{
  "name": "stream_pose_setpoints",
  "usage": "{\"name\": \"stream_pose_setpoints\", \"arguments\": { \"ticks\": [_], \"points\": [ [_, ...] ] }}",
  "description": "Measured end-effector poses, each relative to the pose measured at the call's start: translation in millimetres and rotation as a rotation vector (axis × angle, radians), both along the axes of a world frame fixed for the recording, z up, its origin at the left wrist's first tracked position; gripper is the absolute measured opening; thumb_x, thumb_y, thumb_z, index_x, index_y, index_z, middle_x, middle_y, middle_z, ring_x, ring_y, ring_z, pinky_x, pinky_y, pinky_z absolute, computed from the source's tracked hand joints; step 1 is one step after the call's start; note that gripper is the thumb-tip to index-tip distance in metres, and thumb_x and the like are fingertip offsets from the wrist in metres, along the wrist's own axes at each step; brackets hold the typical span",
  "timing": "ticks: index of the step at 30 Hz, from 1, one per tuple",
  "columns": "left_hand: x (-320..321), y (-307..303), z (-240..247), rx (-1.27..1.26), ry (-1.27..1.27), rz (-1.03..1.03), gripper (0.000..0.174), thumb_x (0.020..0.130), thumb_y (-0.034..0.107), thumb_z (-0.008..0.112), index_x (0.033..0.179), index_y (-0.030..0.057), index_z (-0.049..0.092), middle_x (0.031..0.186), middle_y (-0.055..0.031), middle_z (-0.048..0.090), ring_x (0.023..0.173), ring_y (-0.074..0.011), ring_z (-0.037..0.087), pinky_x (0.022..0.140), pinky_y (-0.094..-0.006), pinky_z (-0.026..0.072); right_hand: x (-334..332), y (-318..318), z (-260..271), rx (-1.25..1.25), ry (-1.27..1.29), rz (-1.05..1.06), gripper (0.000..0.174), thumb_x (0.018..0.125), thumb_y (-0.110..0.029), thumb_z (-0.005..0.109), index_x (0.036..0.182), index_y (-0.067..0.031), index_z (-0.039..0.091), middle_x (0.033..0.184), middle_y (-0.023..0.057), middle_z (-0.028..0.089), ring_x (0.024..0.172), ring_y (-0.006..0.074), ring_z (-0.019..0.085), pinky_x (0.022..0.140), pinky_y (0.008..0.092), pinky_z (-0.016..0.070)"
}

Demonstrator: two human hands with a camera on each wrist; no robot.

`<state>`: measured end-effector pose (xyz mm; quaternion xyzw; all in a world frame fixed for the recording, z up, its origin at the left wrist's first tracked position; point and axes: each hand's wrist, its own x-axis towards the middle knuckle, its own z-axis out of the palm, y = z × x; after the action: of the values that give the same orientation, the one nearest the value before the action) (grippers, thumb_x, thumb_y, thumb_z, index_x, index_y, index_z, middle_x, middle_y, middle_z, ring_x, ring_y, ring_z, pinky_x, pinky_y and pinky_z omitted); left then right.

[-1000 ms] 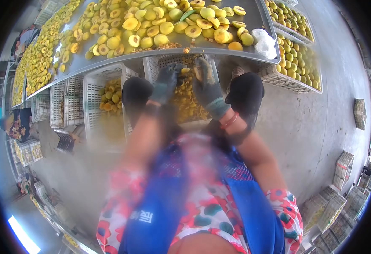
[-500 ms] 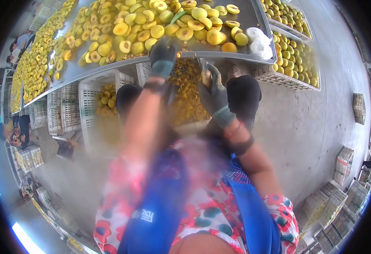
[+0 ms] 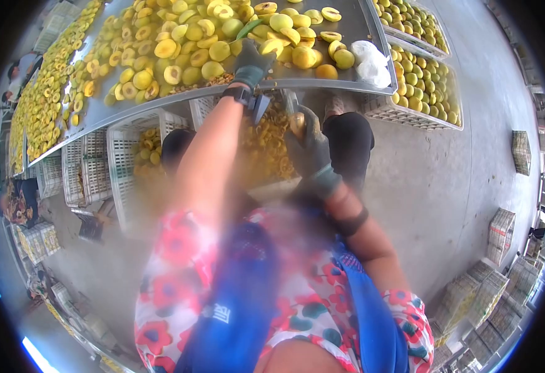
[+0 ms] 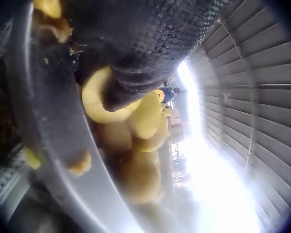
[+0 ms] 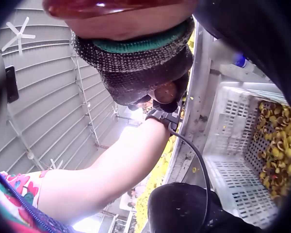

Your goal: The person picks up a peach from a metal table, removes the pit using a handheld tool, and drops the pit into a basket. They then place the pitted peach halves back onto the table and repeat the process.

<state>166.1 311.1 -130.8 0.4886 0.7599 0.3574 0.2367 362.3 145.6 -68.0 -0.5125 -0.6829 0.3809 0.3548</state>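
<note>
My gloved left hand (image 3: 252, 65) reaches over the metal table's near rim into the pile of halved yellow stone fruit (image 3: 198, 57). In the left wrist view its dark gloved fingers (image 4: 131, 87) curl over a pale yellow fruit half (image 4: 93, 99), with more fruit right beside it. Below the rim, my gloved right hand (image 3: 309, 146) grips a wooden-handled knife (image 3: 297, 124), its metal blade pointing toward the table. The rounded handle end (image 5: 166, 92) shows in the right wrist view. Beneath both hands, between the knees, sits a crate of yellow scraps (image 3: 269, 146).
The metal table (image 3: 347, 81) has a raised rim, with a white plastic bag (image 3: 370, 65) at its right corner. Whole fruit fills a crate (image 3: 409, 118) on the right. More white crates (image 3: 120, 161) stand under the table at left. Another person (image 3: 20, 202) sits farther left.
My left hand has gone from above the scrap crate up over the rim and onto the fruit. The right hand has drawn slightly down, still holding the knife.
</note>
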Motion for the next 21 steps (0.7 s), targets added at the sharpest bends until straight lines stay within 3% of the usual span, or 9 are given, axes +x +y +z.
{"name": "stream_pose_setpoints", "arguments": {
  "ticks": [3,4,8,11,12,15,18,21],
  "points": [
    [18.5,-51.3,71.1,0.098,-0.210,-0.127,0.052,0.075,0.036,0.069,0.107,0.0006,0.049,0.089,-0.0158,0.065,0.078,-0.0246,0.065,0.070,-0.0345,0.0515,2.3,0.9,11.2,0.069,0.052,0.036,0.041,0.081,-0.014,0.063,0.117,-0.0055,0.046,0.093,0.0218,0.062,0.079,0.0390,0.062,0.066,0.0432,0.0488],
    [16.6,-64.8,72.6,0.178,-0.225,-0.205,0.046,0.080,0.031,0.065,0.110,-0.0002,0.051,0.083,-0.0127,0.065,0.072,-0.0180,0.063,0.066,-0.0312,0.0507,1.5,1.3,16.4,0.087,0.053,0.037,0.040,0.080,-0.014,0.063,0.116,-0.0042,0.047,0.089,0.0218,0.062,0.077,0.0395,0.062,0.064,0.0431,0.0491],
    [14.2,-122.0,82.8,0.329,-0.348,-0.358,0.039,0.084,0.020,0.061,0.117,0.0004,0.052,0.084,-0.0063,0.065,0.072,-0.0111,0.058,0.061,-0.0267,0.0461,-6.6,-0.6,35.8,0.182,0.024,0.103,0.037,0.080,-0.012,0.062,0.113,-0.0004,0.048,0.081,0.0217,0.062,0.073,0.0401,0.062,0.061,0.0428,0.0496],
    [20.9,-160.7,100.0,0.198,-0.621,-0.290,0.037,0.086,0.020,0.059,0.118,0.0015,0.052,0.095,-0.0050,0.064,0.079,-0.0127,0.058,0.065,-0.0266,0.0458,-12.4,-6.5,31.0,0.337,-0.020,0.121,0.039,0.080,-0.011,0.062,0.114,0.0008,0.048,0.080,0.0219,0.062,0.073,0.0399,0.062,0.061,0.0429,0.0495],
    [19.1,-171.1,98.9,0.218,-0.555,-0.343,0.037,0.087,0.021,0.057,0.119,0.0020,0.052,0.105,-0.0063,0.061,0.088,-0.0155,0.058,0.074,-0.0282,0.0470,-14.3,-10.1,31.7,0.334,-0.006,0.128,0.037,0.080,-0.011,0.062,0.112,0.0004,0.048,0.081,0.0222,0.061,0.073,0.0407,0.061,0.061,0.0439,0.0488],
    [24.6,-188.3,99.4,0.377,-0.559,-0.345,0.038,0.091,0.027,0.054,0.118,0.0018,0.051,0.107,-0.0079,0.060,0.094,-0.0161,0.057,0.080,-0.0292,0.0463,-18.5,-22.3,40.0,0.185,0.090,0.165,0.028,0.081,-0.013,0.063,0.102,-0.0024,0.049,0.084,0.0236,0.059,0.075,0.0448,0.057,0.061,0.0484,0.0450],
    [26.4,-198.0,96.0,0.407,-0.568,-0.290,0.042,0.093,0.035,0.049,0.118,0.0016,0.051,0.107,-0.0098,0.060,0.096,-0.0170,0.056,0.083,-0.0298,0.0458,-20.8,-27.3,41.0,0.380,0.055,0.169,0.029,0.081,-0.013,0.064,0.103,-0.0028,0.048,0.078,0.0235,0.059,0.071,0.0438,0.058,0.058,0.0482,0.0443],
    [30.7,-204.3,99.9,0.445,-0.615,-0.253,0.048,0.094,0.043,0.045,0.118,0.0012,0.051,0.106,-0.0109,0.060,0.096,-0.0184,0.056,0.083,-0.0307,0.0459,-25.1,-37.6,51.1,0.293,0.106,0.168,0.030,0.080,-0.012,0.064,0.103,-0.0028,0.047,0.072,0.0223,0.060,0.067,0.0424,0.059,0.055,0.0472,0.0444]
  ]
}}
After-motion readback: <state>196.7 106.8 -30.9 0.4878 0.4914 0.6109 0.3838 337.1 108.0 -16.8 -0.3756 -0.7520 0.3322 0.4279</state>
